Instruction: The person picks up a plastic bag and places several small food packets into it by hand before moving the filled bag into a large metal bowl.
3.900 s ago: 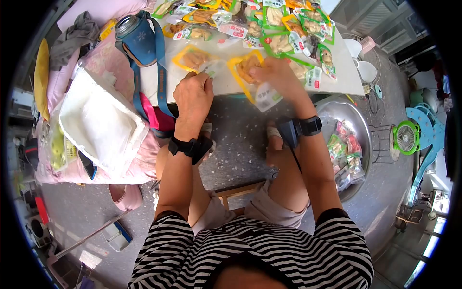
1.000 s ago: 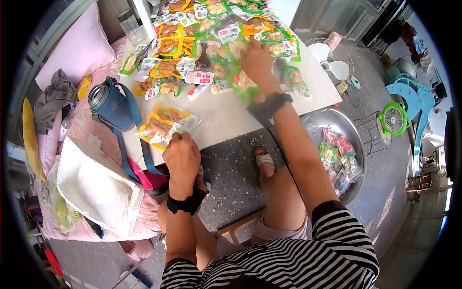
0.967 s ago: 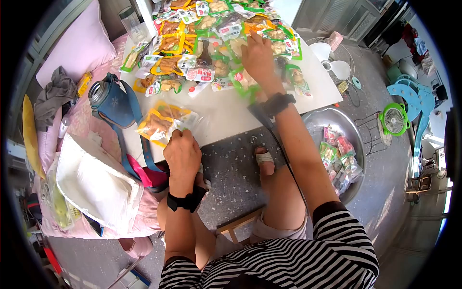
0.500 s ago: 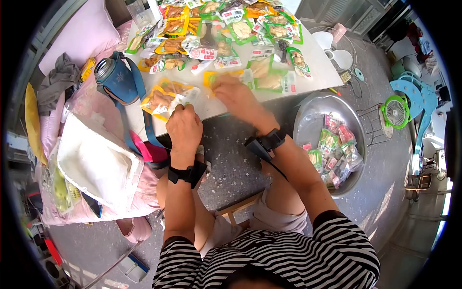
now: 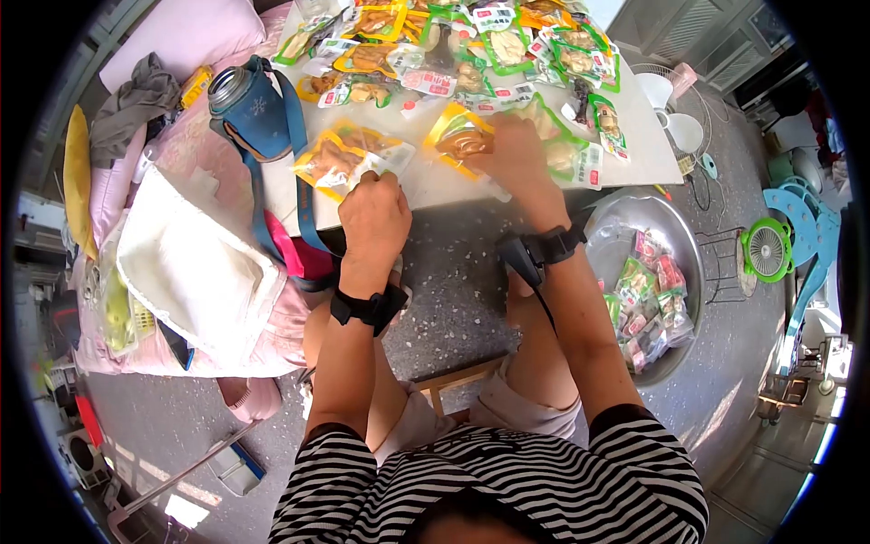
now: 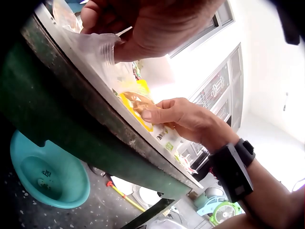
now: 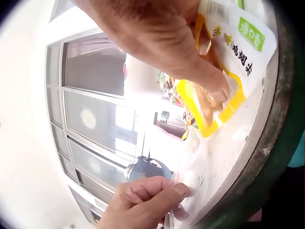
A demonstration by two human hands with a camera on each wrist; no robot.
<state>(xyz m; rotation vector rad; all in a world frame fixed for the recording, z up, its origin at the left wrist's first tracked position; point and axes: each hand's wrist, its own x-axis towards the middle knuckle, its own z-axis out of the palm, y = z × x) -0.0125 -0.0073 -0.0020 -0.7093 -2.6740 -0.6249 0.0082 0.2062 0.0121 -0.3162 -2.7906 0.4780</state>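
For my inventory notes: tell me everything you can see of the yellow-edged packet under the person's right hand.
The yellow-edged packet is a flat, glossy plastic pouch: yellow border, clear window showing brownish food, white label end with dark print and a green mark. It rests on the white table near the front edge. The right hand holds it, thumb pressed on the window. It lies beside the packets that the left hand grips.

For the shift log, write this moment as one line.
left hand: grips stacked yellow-edged clear plastic packets | right hand: pinches single yellow-edged plastic packet | place: white table front edge
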